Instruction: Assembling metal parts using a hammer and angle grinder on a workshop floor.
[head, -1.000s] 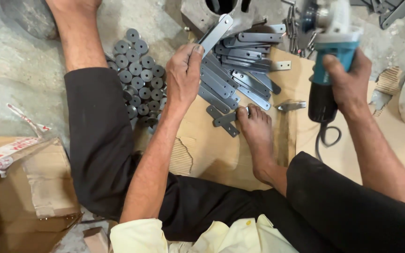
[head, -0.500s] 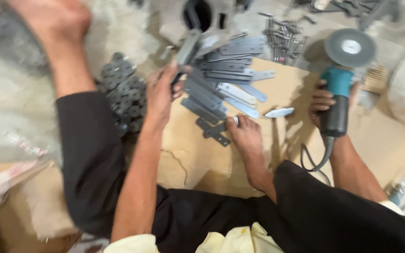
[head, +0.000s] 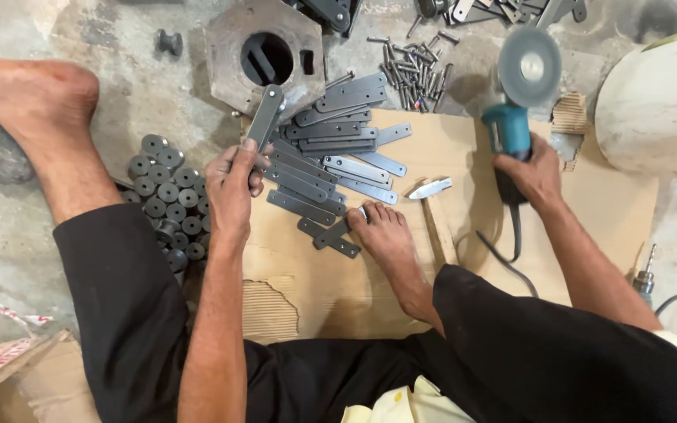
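Metal strip [head: 263,117]: now lifted clear of the pile [head: 331,157], upper centre.
Left hand [head: 233,184]: pinching strip's lower end.
Right hand [head: 533,171]: wrapped round angle grinder [head: 515,94], swung nearer.

floor [head: 119,47]: bare grey concrete, stained and dusty, mottled with paler patches, reaching past the fingers toward the top edge
cardboard sheet [head: 605,204]: flat brown sheet laid on the floor under the fingers, its near-left edge torn so the corrugation shows
white drum [head: 660,102]: large pale rounded body at the upper right, beyond the sheet's corner
cardboard box [head: 9,376]: open brown flaps with red-and-white tape, lower left, well apart from the fingers
light: even, soft, with faint shadows
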